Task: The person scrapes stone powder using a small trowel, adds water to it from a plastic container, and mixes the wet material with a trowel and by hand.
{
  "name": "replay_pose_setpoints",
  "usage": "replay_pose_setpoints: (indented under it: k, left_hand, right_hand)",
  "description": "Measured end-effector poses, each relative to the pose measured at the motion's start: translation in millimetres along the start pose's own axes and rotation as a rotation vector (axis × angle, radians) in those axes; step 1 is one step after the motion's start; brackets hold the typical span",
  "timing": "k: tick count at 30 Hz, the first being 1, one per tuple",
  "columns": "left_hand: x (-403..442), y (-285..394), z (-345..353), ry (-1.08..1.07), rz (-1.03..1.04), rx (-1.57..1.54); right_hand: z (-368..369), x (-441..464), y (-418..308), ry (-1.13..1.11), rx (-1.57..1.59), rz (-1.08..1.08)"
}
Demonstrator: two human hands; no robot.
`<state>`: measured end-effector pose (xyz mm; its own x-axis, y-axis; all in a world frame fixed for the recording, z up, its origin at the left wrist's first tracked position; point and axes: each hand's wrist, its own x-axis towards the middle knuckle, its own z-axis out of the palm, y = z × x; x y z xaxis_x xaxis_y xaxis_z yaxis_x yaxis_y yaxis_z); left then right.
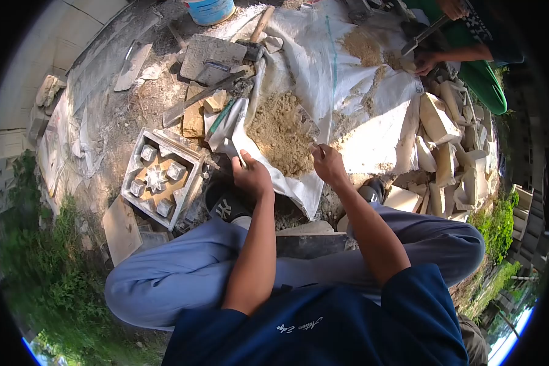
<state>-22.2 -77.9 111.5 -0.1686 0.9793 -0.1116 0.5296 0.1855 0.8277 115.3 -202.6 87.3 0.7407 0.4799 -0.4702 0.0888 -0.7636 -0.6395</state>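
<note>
My right hand is closed around the handle of what looks like a trowel, its grey blade lying against the right side of a heap of sandy mix. The heap rests on a white woven sheet. At the sheet's near left edge is my left hand, fingers curled and thumb up; a small pale thing shows in its grip, too small to name. Left of that hand sits a square mould frame, with a star-shaped piece at its centre and several grey blocks around it.
A hammer, a flat slab and a blue bucket lie beyond the heap. Broken stone pieces are piled on the right. At upper right another person's hand is beside a long tool.
</note>
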Motion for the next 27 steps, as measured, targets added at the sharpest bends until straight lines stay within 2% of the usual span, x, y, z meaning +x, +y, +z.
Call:
replay_pose_setpoints:
  k: [3,5,7,8,11,13,15,17,19,21,27]
  left_hand:
    - [-4,-2,0,0.033,-0.002,0.026]
    - [-4,-4,-2,0.023,0.001,0.041]
    - [-1,-5,4,0.007,-0.053,-0.013]
    - [2,-14,10,0.037,0.038,-0.056]
    - [0,-6,0,-0.010,-0.019,0.003]
    - [-2,-6,2,0.042,0.012,-0.014]
    - [-2,-6,3,0.015,0.025,-0.076]
    - [-3,-3,1,0.010,0.010,-0.044]
    - [5,-1,3,0.008,0.012,-0.016]
    - [2,-6,2,0.004,-0.005,0.092]
    - [6,-9,7,-0.003,0.006,-0.082]
  right_hand:
    - [14,4,10,-0.064,-0.108,-0.033]
    - [2,-1,-14,-0.186,0.067,0.194]
    - [-10,18,-14,-0.223,0.171,0.260]
    - [-14,27,-13,-0.278,0.270,0.325]
    - [-36,23,-19,-0.194,0.408,0.366]
    - [-36,17,-19,-0.172,0.399,0.364]
    - [-24,10,-15,-0.250,0.397,0.317]
    - [3,-1,-7,-0.227,0.345,0.411]
    - [16,-1,-7,-0.155,0.291,0.358]
    - [2,14,-8,-0.224,0.278,0.358]
    - [-32,23,-54,-0.169,0.239,0.307]
